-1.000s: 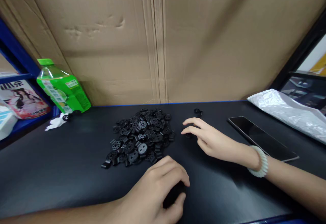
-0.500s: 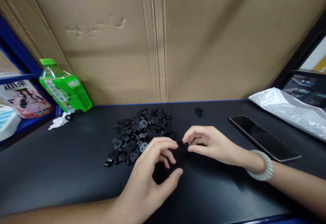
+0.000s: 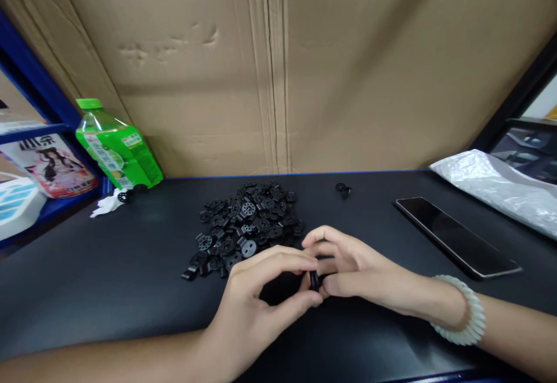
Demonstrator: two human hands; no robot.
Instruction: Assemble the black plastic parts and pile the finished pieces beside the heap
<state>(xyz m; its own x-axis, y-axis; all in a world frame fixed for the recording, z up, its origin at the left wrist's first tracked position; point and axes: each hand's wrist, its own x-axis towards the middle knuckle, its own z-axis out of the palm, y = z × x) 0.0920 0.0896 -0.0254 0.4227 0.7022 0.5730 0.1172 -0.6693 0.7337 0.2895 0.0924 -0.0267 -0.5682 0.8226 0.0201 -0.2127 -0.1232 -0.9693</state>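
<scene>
Between my two hands is a small black round plastic part [image 3: 314, 280], held edge-on just in front of the pile. My left hand [image 3: 265, 296] pinches it between thumb and fingertips. From the other side, the thumb and fingers of my right hand [image 3: 354, 267] close on it too; the fingers partly cover it. Behind my left hand lies a heap of black plastic parts [image 3: 248, 209], round discs with holes and short bent tabs. One similar part [image 3: 343, 188] lies apart, to the right of the heap.
A phone [image 3: 455, 235] lies at the right, beside a silvery plastic bag [image 3: 496, 188]. A green drink bottle [image 3: 119, 151] stands at the left, with white tissue [image 3: 107, 202] and a black disc [image 3: 123, 196] below it. A cardboard wall [image 3: 369, 69] closes the back of the black table [image 3: 108, 290].
My right hand has moved nearer to me with the black part. My left thumb and fingers, apart before, have closed on it.
</scene>
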